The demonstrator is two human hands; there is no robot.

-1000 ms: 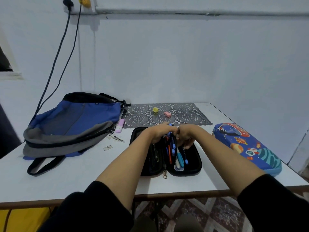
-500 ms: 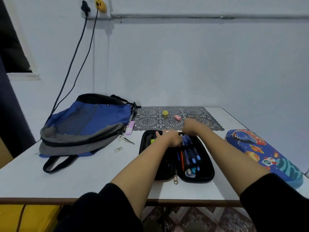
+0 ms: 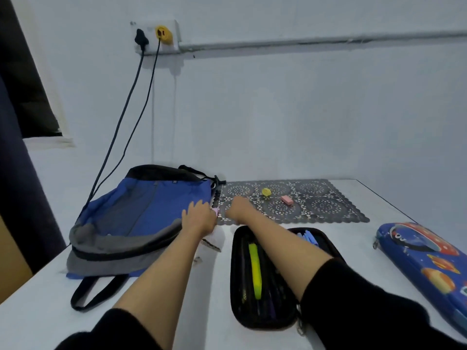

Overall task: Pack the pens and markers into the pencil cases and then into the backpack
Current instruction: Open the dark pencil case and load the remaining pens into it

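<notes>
Between the backpack [image 3: 141, 213] and lace mat [image 3: 316, 205], far across the counter [image 3: 214, 286], the left hand [image 3: 199, 218] lay spread against a pink marker [image 3: 215, 210]. The right hand's [image 3: 237, 210] grip could not be determined. The open black pencil case [image 3: 262, 281] held pens; the blue case [image 3: 424, 261] lay zipped.

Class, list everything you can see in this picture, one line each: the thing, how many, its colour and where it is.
backpack: one, blue and grey, table's left
black case: one, open, front centre
highlighter: one, yellow, in black case
pens: several, blue, in black case
space case: one, blue, shut, table's right
marker: one, pink, mostly hidden between the hands
mat: one, grey lace, far centre
eraser: one, pink, on mat
yellow thing: one, on mat
socket: one, white, on wall
cables: two, dark, hanging from socket
table: one, white
left hand: at backpack's right edge
right hand: at mat's near-left corner
</notes>
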